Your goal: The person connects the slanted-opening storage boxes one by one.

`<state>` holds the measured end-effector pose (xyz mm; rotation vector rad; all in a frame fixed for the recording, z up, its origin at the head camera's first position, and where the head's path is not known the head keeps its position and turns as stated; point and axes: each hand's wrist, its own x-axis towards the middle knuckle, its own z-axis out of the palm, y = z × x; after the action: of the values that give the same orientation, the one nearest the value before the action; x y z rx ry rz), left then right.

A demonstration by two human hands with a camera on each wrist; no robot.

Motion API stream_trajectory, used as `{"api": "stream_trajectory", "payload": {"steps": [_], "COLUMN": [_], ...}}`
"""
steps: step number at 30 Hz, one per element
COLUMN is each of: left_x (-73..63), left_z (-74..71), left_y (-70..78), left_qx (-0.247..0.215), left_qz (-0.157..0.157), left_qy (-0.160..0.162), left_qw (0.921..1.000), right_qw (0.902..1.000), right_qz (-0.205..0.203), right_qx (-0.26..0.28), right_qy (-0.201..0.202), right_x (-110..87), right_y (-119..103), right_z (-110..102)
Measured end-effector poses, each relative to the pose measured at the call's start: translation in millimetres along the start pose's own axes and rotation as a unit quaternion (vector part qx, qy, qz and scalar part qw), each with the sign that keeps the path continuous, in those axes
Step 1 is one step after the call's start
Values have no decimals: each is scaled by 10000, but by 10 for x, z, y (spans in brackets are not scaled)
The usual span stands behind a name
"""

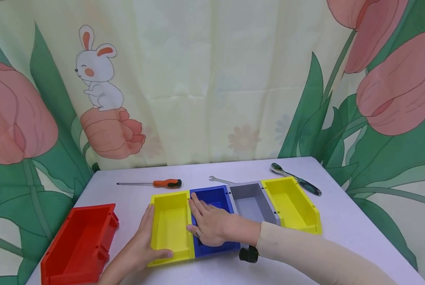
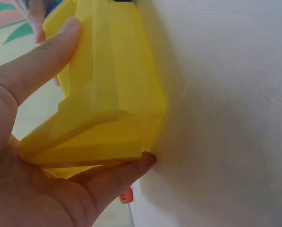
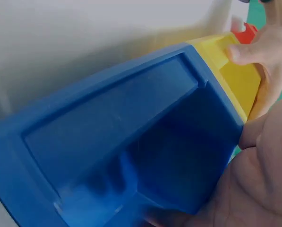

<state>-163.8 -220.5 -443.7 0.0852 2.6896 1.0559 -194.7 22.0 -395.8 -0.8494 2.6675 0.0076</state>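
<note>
The left hand [image 1: 142, 242] pinches the left yellow bin [image 1: 173, 225], long axis near to far; the right hand [image 1: 212, 225], fingers straight, touches the blue bin [image 1: 217, 199].

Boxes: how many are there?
5: a red box at the left, apart; then, in a row, a yellow box, a blue box, a gray box and another yellow box.

L hand [image 1: 140, 244] grips yel bin [image 1: 172, 221] | R hand [image 1: 211, 226] on blue bin [image 1: 217, 198]
</note>
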Motion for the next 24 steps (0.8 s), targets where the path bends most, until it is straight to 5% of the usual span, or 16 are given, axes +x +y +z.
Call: {"api": "stream_trajectory", "payload": {"steps": [6,24], "left_x": [-10,15], "left_z": [-12,-8], "left_y": [5,17], "left_qx": [52,38], "left_qz": [-31,13], "left_qy": [-25,66], "left_qw": [10000,10000], "right_qw": [9970,9961], "right_qz": [88,200], "right_qx": [733,849], "right_qy": [-225,-140], "right_x": [17,5], "right_y": [3,-8], "right_z": [36,53]}}
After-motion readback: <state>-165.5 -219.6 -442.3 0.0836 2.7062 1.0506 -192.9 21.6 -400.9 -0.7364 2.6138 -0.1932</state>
